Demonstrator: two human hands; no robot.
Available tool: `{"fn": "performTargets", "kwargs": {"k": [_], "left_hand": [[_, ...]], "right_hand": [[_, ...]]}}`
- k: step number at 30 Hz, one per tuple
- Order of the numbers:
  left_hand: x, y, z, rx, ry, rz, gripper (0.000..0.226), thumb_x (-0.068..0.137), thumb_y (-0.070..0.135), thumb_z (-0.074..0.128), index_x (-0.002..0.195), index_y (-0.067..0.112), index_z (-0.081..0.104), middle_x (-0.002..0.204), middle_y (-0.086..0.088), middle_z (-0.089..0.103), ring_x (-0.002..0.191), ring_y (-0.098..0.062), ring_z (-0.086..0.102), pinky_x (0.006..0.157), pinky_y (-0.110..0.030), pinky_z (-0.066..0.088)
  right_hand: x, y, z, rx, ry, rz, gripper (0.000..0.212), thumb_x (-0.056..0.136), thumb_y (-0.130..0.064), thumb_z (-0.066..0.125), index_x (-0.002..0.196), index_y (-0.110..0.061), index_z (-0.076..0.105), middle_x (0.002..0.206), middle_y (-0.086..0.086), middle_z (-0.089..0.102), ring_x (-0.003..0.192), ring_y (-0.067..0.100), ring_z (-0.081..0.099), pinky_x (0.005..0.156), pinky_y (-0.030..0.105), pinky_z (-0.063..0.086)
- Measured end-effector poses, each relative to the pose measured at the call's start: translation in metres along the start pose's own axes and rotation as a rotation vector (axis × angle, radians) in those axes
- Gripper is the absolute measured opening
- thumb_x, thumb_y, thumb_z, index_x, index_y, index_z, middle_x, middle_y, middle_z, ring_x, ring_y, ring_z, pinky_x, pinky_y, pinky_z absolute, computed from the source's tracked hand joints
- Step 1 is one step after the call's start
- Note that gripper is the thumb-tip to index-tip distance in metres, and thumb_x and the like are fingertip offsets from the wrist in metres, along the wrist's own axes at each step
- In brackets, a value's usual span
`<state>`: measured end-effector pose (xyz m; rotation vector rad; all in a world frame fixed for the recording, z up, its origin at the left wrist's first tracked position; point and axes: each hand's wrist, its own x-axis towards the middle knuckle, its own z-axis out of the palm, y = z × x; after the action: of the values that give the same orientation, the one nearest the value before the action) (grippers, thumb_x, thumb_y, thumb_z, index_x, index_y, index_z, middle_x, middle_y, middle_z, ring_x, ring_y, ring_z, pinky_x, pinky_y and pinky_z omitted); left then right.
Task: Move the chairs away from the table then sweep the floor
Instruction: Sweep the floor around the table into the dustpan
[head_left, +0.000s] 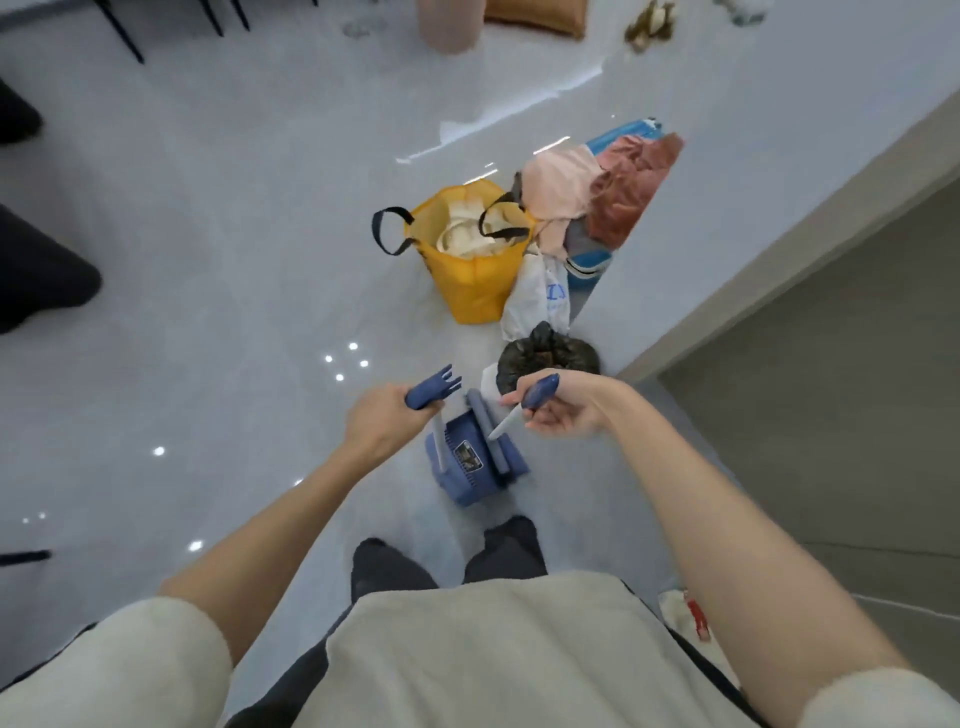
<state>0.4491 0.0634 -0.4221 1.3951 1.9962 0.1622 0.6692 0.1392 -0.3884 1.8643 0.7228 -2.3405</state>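
A blue dustpan (470, 470) stands on the glossy grey floor just ahead of my feet. My left hand (382, 423) is shut on the blue comb-topped handle (431, 392) of the dustpan, whose pale pole runs down to the pan. My right hand (558, 408) is shut on the blue grip of the broom handle (537, 392), and its pale pole slants down to the blue broom head (491, 441) resting against the dustpan. Black chair legs (122, 31) show at the top left, and dark chair seats (36, 270) sit at the left edge.
A yellow tote bag (478, 280) with black straps, a white plastic bag (537, 301), a tied black rubbish bag (545, 353) and a heap of pink and rust clothes (597, 192) stand along the white wall (753, 182). A doorway opens on the right.
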Motion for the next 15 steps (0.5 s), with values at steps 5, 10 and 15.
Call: {"fn": "performTargets", "kwargs": {"k": [5,10,15], "left_hand": [[-0.021,-0.124,-0.055,-0.117,0.150,-0.203,0.042,0.087,0.051,0.053,0.071,0.013,0.062,0.060,0.000,0.058,0.060,-0.021,0.056,0.048,-0.025,0.035],[-0.031,-0.221,-0.100,-0.229,0.270,-0.355,0.045,0.086,0.051,0.053,0.068,0.011,0.060,0.061,-0.002,0.060,0.065,-0.026,0.061,0.053,-0.029,0.041],[-0.030,-0.286,-0.146,-0.317,0.402,-0.498,0.047,0.087,0.052,0.051,0.058,0.015,0.050,0.056,0.001,0.054,0.064,-0.028,0.057,0.051,-0.028,0.036]], "right_hand": [[0.042,-0.043,0.133,-0.106,-0.096,0.062,0.012,0.093,-0.003,0.052,0.090,-0.001,0.063,0.079,0.014,0.069,0.049,0.018,0.070,0.045,0.022,0.057],[0.081,-0.079,0.250,-0.077,-0.090,0.007,0.019,0.094,0.004,0.045,0.079,-0.001,0.057,0.077,0.013,0.052,0.035,0.011,0.058,0.039,0.017,0.052],[0.105,-0.115,0.336,-0.199,-0.143,-0.059,0.019,0.095,0.005,0.042,0.084,-0.006,0.053,0.081,0.011,0.048,0.029,0.004,0.048,0.037,0.010,0.047]]}}
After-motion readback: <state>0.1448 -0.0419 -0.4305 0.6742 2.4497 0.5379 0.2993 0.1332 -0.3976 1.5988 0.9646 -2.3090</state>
